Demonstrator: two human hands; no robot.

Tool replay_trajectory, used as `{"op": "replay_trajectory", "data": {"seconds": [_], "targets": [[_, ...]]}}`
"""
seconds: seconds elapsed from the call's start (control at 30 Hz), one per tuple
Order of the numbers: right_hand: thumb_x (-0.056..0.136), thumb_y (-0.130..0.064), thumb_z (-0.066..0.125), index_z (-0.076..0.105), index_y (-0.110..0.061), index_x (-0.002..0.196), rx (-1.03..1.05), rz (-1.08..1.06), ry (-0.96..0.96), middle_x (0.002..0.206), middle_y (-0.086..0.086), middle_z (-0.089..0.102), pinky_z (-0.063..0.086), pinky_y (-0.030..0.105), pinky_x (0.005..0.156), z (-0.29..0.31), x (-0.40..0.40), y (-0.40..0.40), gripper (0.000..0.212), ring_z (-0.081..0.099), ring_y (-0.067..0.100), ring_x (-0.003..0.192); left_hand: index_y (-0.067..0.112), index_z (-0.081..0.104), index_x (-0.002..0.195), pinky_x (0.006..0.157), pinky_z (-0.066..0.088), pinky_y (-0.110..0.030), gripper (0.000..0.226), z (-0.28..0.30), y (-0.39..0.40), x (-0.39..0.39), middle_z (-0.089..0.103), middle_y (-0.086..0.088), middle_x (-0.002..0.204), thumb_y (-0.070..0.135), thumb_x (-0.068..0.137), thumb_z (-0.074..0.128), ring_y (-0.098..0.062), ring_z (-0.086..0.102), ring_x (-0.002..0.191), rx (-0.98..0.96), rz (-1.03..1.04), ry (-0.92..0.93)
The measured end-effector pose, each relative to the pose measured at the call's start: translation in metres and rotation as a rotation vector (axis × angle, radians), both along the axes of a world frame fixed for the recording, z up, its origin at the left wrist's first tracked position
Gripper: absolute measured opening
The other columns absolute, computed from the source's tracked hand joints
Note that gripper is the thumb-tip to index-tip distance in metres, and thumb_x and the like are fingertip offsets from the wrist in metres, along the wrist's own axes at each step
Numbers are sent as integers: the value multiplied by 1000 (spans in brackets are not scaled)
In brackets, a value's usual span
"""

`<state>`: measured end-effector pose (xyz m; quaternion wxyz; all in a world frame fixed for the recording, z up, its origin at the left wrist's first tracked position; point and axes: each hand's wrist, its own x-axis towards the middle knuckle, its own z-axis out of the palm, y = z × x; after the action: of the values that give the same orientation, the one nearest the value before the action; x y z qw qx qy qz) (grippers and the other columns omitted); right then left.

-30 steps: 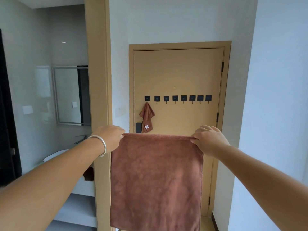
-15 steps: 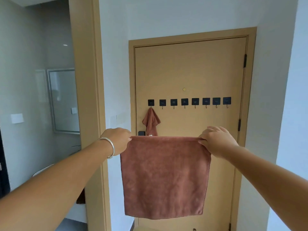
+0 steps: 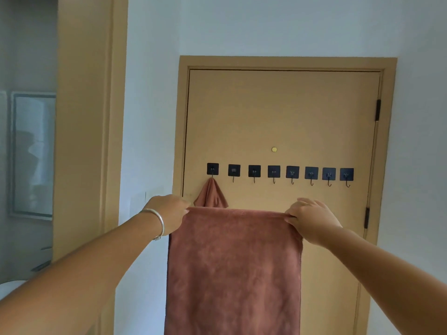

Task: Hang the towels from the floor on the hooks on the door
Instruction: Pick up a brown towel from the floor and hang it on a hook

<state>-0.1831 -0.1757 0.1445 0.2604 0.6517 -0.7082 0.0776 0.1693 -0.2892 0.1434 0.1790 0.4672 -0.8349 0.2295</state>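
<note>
Two hands are up in front of the door (image 3: 278,117), and a rust-brown towel (image 3: 234,267) is stretched flat between them. On the left, the left hand (image 3: 167,211), with a silver bangle (image 3: 158,223) round the wrist, pinches the towel's top left corner, fingers curled over the edge. The cloth hangs straight down from that top edge and runs off the bottom of the view. Just above the left corner, a second, smaller towel (image 3: 211,195) of the same colour is already hung on the first hook (image 3: 212,169), bunched into a point beneath it; the held towel's top edge covers its lower part. Moving right along the door, a row of black square hooks (image 3: 283,172) runs across above the towel's top edge, the other seven of them bare. A small brass disc (image 3: 274,149) sits above the row. On the right, the right hand (image 3: 312,218) grips the top right corner, fingers folded over the hem.
</note>
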Motion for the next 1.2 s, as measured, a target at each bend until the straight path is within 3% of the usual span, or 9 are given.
{"op": "replay_trajectory", "data": {"seconds": [0.3,0.57,0.7,0.8,0.87,0.97,1.03,1.1,1.2], "targets": [[102,-43,31,66,-35,109,-1,-20,-42,107,-13,59,34,34,101,-7,-14,-125,36,44,11,112,25,56,103,76,49,-33,23,-5,-129,-22,61,5,97,19,98,35,-18,58,87,54,7,-52],[102,-42,34,66,-32,114,-35,7,-84,115,-9,61,35,35,100,-12,-54,-250,35,47,15,115,23,50,91,65,37,-25,17,-16,-240,-63,54,8,86,20,100,36,-13,53,75,21,-11,-3],[102,-36,37,67,-27,115,-59,40,-150,115,-4,61,44,35,92,-7,-83,-314,34,50,18,110,22,48,87,58,32,-22,17,-7,-299,-95,55,6,83,18,100,37,-11,50,69,-4,-18,48],[102,-31,39,69,-22,109,-104,80,-206,110,1,60,49,37,84,0,-102,-356,32,54,21,98,24,55,106,64,39,-23,26,-1,-338,-121,60,5,91,7,95,38,-12,51,73,-28,-18,62],[101,-26,42,69,-18,105,-158,132,-231,108,3,59,49,38,81,3,-113,-382,29,56,22,93,33,51,124,70,42,-22,44,-2,-361,-135,63,8,102,4,92,40,-11,53,79,-35,-76,100],[100,-18,44,66,-15,105,-258,205,-246,107,2,58,50,41,76,6,-124,-414,23,57,26,89,41,43,132,74,46,-24,56,-5,-391,-151,58,16,113,4,90,45,-10,58,87,-75,-193,145],[97,-10,42,54,-19,101,-300,228,-179,102,0,57,49,40,66,9,-129,-431,16,55,26,82,34,45,130,74,50,-29,52,-5,-411,-159,53,12,120,5,87,50,-14,58,90,-171,-271,29],[89,0,42,42,-23,97,-285,275,-29,97,-2,54,43,36,58,13,-132,-444,24,51,24,81,28,49,127,72,50,-33,44,2,-429,-164,52,6,121,10,87,53,-19,57,90,-257,-283,-83],[88,-1,50,50,-24,116,-169,311,279,113,-1,51,42,33,60,21,-133,-460,36,49,23,99,28,53,115,63,43,-32,38,12,-448,-174,56,1,101,9,83,61,-21,54,76,-368,-264,-218]]}}
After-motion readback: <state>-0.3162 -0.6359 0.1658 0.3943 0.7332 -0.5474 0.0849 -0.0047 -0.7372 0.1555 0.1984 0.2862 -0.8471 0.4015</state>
